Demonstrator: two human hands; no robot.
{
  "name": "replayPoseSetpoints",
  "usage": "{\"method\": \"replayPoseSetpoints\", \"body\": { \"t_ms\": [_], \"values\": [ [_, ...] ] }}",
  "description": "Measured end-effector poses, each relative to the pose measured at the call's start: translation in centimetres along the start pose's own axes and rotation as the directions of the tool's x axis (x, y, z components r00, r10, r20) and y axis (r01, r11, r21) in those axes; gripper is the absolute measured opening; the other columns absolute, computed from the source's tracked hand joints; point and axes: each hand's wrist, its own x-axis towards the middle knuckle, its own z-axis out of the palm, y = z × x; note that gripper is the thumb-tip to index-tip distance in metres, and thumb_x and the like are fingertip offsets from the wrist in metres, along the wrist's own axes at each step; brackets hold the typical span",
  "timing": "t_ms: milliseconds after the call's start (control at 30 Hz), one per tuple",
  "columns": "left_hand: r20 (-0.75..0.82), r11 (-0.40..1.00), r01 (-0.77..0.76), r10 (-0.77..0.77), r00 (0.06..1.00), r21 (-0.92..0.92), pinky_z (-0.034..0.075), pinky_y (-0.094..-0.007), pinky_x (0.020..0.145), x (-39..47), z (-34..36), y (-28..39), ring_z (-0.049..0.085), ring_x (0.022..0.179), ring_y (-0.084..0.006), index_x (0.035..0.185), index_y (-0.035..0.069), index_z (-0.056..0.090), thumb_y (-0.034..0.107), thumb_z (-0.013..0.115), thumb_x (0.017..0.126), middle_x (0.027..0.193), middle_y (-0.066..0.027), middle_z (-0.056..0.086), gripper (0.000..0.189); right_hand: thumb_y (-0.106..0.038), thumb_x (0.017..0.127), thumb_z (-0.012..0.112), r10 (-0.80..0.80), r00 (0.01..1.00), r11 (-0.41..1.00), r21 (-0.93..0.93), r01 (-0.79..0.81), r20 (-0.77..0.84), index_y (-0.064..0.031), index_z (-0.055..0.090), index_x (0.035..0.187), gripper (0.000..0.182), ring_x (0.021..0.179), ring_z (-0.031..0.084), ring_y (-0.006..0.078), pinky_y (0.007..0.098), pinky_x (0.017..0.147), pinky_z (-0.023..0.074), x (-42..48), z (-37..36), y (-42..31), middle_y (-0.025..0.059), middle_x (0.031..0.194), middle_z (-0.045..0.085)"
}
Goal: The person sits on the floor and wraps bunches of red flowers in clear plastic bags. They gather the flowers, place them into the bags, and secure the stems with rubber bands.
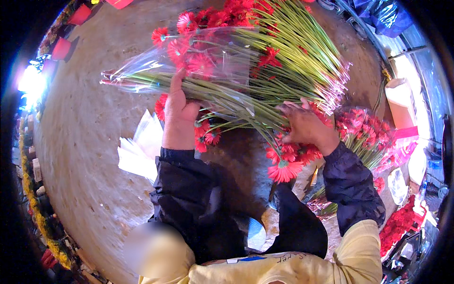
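Observation:
My left hand (180, 110) lies under a bunch of long green stems (220, 93), its thumb and fingers around their lower part near a clear plastic sleeve (138, 72). Closed on the same bunch near the blooms is my right hand (306, 124); red gerbera flowers (285, 170) hang just below it. Beyond both hands, a large pile of gerberas rests on the ground, with red blooms (216, 17) at the top and bare stems (301, 39) fanned to the right. Whether the sleeve encloses any of the held stems is unclear.
White sheets (140, 152) lie on the floor beside my left forearm. To the right are another wrapped bunch of gerberas (365, 127), a white roll (400, 101) and a mass of red flowers (399, 227). A yellow garland (32, 202) runs along the far left.

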Motion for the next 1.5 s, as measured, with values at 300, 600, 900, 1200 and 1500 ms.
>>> {"method": "replayPoseSetpoints", "body": {
  "t_ms": [300,600,900,1200,1500],
  "values": [
    [0.3,0.943,0.041,-0.146,0.943,0.329,0.045,-0.0392,0.085,-2.5,-1.6,-5.1,0.056,0.097,-0.0227,0.113,0.007,0.05,0.029,0.059,0.084,0.109,-0.0075,0.057,0.037,-0.037,0.075,0.062,0.072,0.997,0.76,0.649,-0.029,-0.039,-0.001,0.046,0.118,0.058,0.09,0.056,0.0374,0.0403,0.081,0.0446,1.7,0.1,-1.9,0.0238,0.097,0.058],
    [0.184,0.872,0.427,-0.472,0.862,0.237,0.053,-0.032,0.057,-4.5,-1.5,-8.8,0.062,0.065,-0.018,0.097,0.004,0.058,0.02,0.059,0.082,0.081,-0.006,0.064,0.023,-0.059,0.067,0.064,0.086,0.989,0.86,0.492,-0.135,0.121,0.003,0.04,0.122,0.086,0.101,0.053,0.0394,0.0429,0.086,0.0424,3.3,-1.3,-3.9,0.0285,0.106,0.054],
    [0.223,0.851,0.321,-0.437,0.871,0.416,0.053,-0.0325,0.069,-8.0,0.8,-7.8,0.062,0.075,-0.0188,0.106,0.001,0.055,0.03,0.048,0.09,0.09,-0.0084,0.063,0.034,-0.041,0.077,0.063,0.051,0.974,0.576,0.79,-0.211,0.223,0.002,0.055,0.104,0.051,0.081,0.059,0.0169,0.0304,0.074,0.0465,1.1,0.1,-1.2,0.0124,0.09,0.063],
    [0.335,0.75,0.656,-0.641,0.691,0.084,0.045,-0.0365,0.089,-8.9,-6.5,-7.9,0.056,0.103,-0.0262,0.122,0.001,0.046,0.044,0.045,0.089,0.118,-0.0144,0.053,0.055,-0.04,0.079,0.061,0.043,0.975,0.384,0.897,-0.217,0.217,0.002,0.06,0.094,0.044,0.066,0.05,0.0086,0.0273,0.06,0.0431,3.9,3.1,-3.4,0.0037,0.072,0.06],
    [0.453,0.677,0.735,-0.649,0.611,-0.021,0.044,-0.0405,0.091,-10.2,-6.4,-6.8,0.056,0.102,-0.0267,0.124,0.004,0.045,0.032,0.045,0.085,0.117,-0.0147,0.054,0.048,-0.04,0.086,0.051,-0.01,0.995,0.806,0.588,0.068,-0.101,-0.0034,0.046,0.122,0.051,0.107,0.05,0.0318,0.0364,0.09,0.0393,-2.5,-1.2,-6.0,0.02,0.116,0.052]
  ]
}}
